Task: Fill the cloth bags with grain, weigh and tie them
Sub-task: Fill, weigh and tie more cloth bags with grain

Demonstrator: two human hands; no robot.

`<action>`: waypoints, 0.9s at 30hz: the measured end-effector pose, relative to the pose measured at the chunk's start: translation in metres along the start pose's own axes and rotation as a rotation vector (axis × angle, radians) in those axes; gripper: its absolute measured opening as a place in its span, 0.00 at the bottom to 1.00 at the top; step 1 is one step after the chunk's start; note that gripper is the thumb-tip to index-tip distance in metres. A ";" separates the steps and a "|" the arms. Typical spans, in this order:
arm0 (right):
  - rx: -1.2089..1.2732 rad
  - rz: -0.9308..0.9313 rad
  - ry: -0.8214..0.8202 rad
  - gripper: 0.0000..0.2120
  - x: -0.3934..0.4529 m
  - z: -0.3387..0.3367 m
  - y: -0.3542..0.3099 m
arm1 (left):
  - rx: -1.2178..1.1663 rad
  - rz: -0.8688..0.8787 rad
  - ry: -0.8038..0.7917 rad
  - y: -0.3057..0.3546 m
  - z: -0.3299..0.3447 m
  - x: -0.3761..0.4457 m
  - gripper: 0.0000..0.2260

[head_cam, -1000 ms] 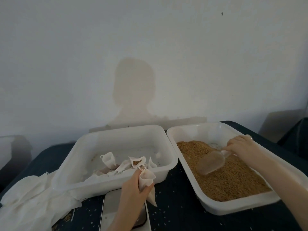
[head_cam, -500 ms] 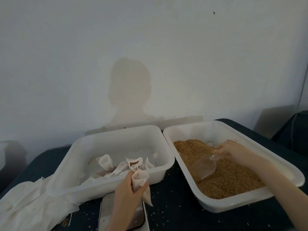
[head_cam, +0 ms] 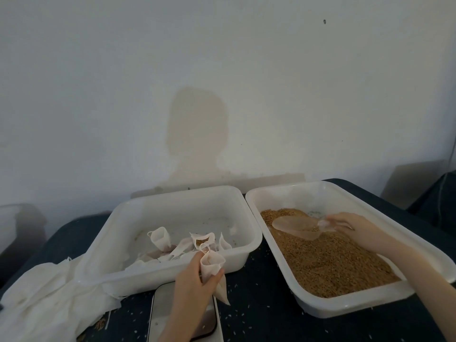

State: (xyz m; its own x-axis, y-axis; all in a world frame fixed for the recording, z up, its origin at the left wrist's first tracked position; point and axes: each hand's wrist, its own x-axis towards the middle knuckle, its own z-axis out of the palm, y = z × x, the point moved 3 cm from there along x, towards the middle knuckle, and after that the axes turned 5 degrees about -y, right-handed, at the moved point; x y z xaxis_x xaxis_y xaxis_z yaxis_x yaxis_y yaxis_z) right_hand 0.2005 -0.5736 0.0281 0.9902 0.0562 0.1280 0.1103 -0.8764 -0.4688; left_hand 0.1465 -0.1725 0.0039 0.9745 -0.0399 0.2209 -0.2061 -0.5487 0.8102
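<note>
Left hand [head_cam: 195, 282]: grip closed around a small white cloth bag [head_cam: 212, 267], mouth held open and upward, over the flat scale [head_cam: 160, 314] at the near edge of the dark desk [head_cam: 259, 314].

Right hand [head_cam: 355, 230]: grip pinching the handle of a clear plastic scoop [head_cam: 296, 227], held over brown grain [head_cam: 328, 262] in the right white plastic tub [head_cam: 345, 309].

Left white plastic tub [head_cam: 172, 280] holds more cloth bags [head_cam: 160, 239]. No legible writing anywhere.

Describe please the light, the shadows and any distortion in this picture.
Head view: dim, soft light; a head-shaped shadow falls on the wall, so light comes from behind the person. The wide lens bends the edges of the grain tray. The clear scoop looks faint against the grain.
</note>
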 end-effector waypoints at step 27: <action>-0.548 -0.525 0.050 0.17 -0.015 -0.004 -0.189 | 0.120 0.029 -0.100 0.001 -0.010 -0.001 0.15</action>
State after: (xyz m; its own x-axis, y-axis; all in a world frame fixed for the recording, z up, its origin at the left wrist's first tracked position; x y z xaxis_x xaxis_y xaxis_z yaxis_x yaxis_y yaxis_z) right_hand 0.1640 -0.4104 0.1182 0.8129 0.5211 0.2602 0.4945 -0.8535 0.1643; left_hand 0.1443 -0.1651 0.0098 0.9736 -0.1368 0.1827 -0.2276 -0.6421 0.7321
